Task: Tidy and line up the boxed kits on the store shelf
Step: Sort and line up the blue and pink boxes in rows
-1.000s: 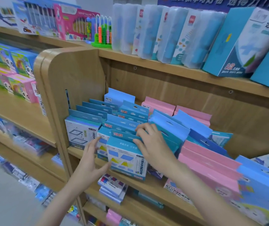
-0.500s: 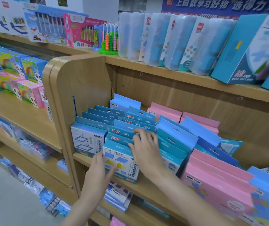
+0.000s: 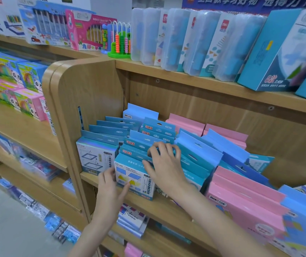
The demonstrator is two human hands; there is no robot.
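Several blue boxed kits stand in rows on the wooden middle shelf (image 3: 168,210). The front kit of the second row (image 3: 135,180) is light blue with yellow and blue shapes printed on it. My left hand (image 3: 111,188) holds that kit's left edge, thumb across its front. My right hand (image 3: 165,166) lies over the top of the same row, its curled fingers gripping the hang tabs of the kits behind. A white and blue kit (image 3: 96,156) heads the leftmost row beside the shelf's side panel (image 3: 85,101).
Pink boxed kits (image 3: 244,203) and more blue ones lean at the right of the same shelf. Clear plastic cases (image 3: 185,39) and an abacus (image 3: 120,43) stand on the shelf above. Flat packs (image 3: 131,219) lie on the shelf below. Another shelf unit holds panda boxes (image 3: 26,89) at left.
My left hand has come in against the front kit's left edge. My right hand has shifted slightly along the hang tabs. The view has moved closer to the shelf.
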